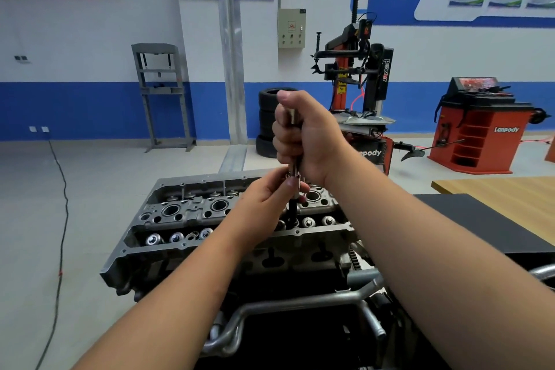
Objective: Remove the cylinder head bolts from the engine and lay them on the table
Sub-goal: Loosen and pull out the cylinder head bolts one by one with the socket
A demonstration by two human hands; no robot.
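A: Start at nine o'clock. What stands there?

B: A black cable [61,219] trails over the pale floor, and behind it, at about ten o'clock, one grey steel press frame [162,93] stands against the blue-and-white wall.

A: And in the middle?

B: One cylinder head [180,219] of grey cast metal, its top bare, with round bores in a row and shiny valve caps along the near edge; I count five caps showing, the rest hidden by the arms. The left hand [264,207] pinches with its fingertips the lower part of an upright steel tool [294,165], at a knurled collar. The right hand [303,135], at twelve o'clock above it, is closed in a fist round the tool's upper shaft, thumb on top. The dark lower end of the tool goes down into the head between the caps. Whether a cylinder head bolt hangs on it I cannot tell; no loose bolt shows.

A: Further right?

B: A stack of black tyres [267,120], then one red and black tyre changer [360,84], at one o'clock. At two o'clock, one red wheel balancer [480,129] with open shelves. At three o'clock a wood-grain tabletop [504,192], with a matt black surface [480,225] just beside it.
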